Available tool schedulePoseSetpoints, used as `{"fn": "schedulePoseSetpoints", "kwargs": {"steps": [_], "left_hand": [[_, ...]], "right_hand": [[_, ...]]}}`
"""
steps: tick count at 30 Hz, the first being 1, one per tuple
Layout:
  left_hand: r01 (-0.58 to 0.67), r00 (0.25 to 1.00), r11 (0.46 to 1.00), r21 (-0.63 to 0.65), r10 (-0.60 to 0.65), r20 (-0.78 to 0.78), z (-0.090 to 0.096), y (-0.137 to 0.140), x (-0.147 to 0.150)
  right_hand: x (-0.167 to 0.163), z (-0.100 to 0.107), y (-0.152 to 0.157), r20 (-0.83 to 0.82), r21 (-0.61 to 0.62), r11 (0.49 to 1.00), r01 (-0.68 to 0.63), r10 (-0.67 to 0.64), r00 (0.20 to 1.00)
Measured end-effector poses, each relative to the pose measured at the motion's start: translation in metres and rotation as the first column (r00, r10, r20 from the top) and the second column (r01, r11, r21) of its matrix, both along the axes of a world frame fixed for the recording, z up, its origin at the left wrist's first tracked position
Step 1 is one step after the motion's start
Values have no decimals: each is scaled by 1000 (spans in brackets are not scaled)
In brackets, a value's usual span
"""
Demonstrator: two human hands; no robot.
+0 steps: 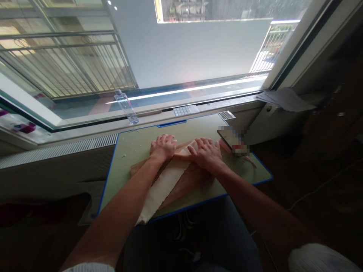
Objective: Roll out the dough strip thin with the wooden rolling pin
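Observation:
A long strip of pale dough (161, 187) lies slantwise across a wooden board (188, 185), its near end hanging past the table's front edge. Across the strip lies a wooden rolling pin (182, 156), of which only the middle shows between my hands. My left hand (163, 147) is closed over the pin's left end, fingers bent forward. Over the right end my right hand (207, 153) is closed the same way, its thumb pointing inward along the pin. Both palms hide the pin's ends.
The board rests on a small light-green table (133, 145) with a blue edge. A phone (228, 140), partly blurred out, leans at the table's right. Small dough bits lie at left. On the windowsill stand a clear bottle (126, 107) and a keypad-like object (185, 110).

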State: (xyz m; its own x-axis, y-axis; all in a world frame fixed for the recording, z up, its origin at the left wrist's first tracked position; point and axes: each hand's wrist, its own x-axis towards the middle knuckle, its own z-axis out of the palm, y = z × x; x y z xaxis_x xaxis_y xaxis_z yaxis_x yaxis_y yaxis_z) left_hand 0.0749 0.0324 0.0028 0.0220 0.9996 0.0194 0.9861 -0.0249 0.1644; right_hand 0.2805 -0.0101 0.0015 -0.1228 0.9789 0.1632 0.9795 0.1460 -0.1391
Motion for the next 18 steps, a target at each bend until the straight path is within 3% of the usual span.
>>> {"fn": "schedulePoseSetpoints", "kwargs": {"steps": [9,13,18], "left_hand": [[-38,999,999,-4,38,-24,0,-42,-5],[-70,997,998,4,70,-21,4,-40,2],[-119,993,993,6,119,-23,7,-24,11]], "right_hand": [[-9,-8,-43,-32,90,996,-13,16,999],[-9,-8,-47,-17,87,996,-31,33,999],[-4,-6,-26,-7,7,1000,-18,18,1000]]}}
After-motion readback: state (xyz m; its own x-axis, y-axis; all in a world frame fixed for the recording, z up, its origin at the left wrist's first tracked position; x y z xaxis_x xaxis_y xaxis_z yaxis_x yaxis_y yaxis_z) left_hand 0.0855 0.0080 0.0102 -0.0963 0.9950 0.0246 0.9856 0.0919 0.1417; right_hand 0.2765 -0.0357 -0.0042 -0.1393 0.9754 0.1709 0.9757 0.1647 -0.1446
